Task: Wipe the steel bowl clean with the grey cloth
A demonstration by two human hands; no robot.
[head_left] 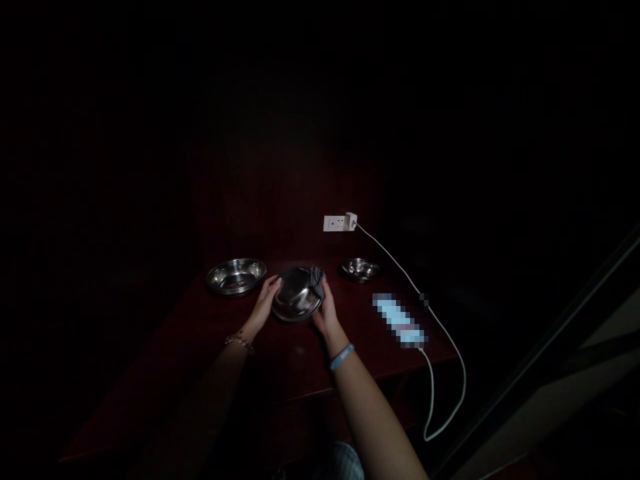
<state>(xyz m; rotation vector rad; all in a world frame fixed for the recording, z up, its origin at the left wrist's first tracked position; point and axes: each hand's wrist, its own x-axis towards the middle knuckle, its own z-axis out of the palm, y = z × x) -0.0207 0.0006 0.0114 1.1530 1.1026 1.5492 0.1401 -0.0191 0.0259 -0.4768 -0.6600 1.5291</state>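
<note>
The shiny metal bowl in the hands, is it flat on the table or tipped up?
Tipped up. The round steel bowl tilts its inside toward the camera, between the left hand and the right hand, which presses a dark cloth on its rim.

A dark reddish wooden surface [280,360] carries the things, lit only near its middle. On it to the left sits a wide steel bowl [236,275]; toward the right sits a smaller steel bowl [359,269]. A lit phone [399,320] lies near the right edge, with a white cable [400,270] running from it up to a white charger [351,221] plugged into a wall socket [334,223] behind the surface.
</note>
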